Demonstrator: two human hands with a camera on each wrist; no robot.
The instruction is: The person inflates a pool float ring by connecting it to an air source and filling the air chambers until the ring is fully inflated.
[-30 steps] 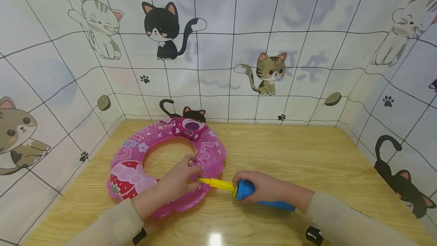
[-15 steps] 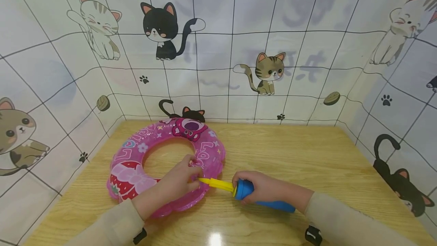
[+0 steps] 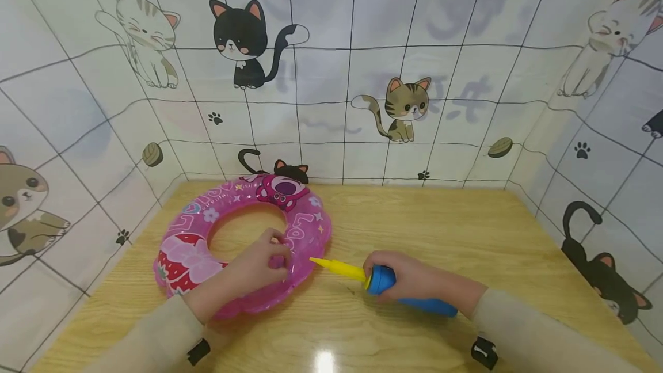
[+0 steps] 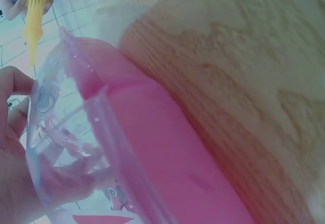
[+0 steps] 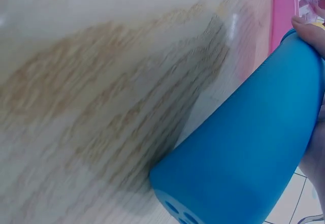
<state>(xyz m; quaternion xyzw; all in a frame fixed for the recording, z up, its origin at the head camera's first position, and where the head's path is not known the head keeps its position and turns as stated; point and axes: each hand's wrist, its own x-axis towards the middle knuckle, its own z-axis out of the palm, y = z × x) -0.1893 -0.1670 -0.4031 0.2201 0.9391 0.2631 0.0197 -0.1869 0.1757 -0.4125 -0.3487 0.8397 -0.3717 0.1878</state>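
A pink inflatable swim ring [image 3: 315,235] with strawberry and bear prints lies on the left part of the table. My left hand [image 3: 256,263] pinches its near right side. The left wrist view shows those fingers by a clear round valve [image 4: 46,101] in the see-through film. On the right, my right hand [image 3: 409,278] grips a blue hand pump [image 5: 244,132] around its front end. Its yellow nozzle [image 3: 344,269] points left, with the tip apart from the left hand's fingers. The pump's rear end, with round holes, shows in the right wrist view.
The wood-grain table [image 3: 425,217] extends behind and to the right of the pump. A white sheet [image 3: 331,73] with a grid and printed cats encloses the table at the back and both sides.
The yellow nozzle has come away from the left hand's fingers, as the right hand and pump moved to the right. The left hand and ring have shifted slightly left in view.
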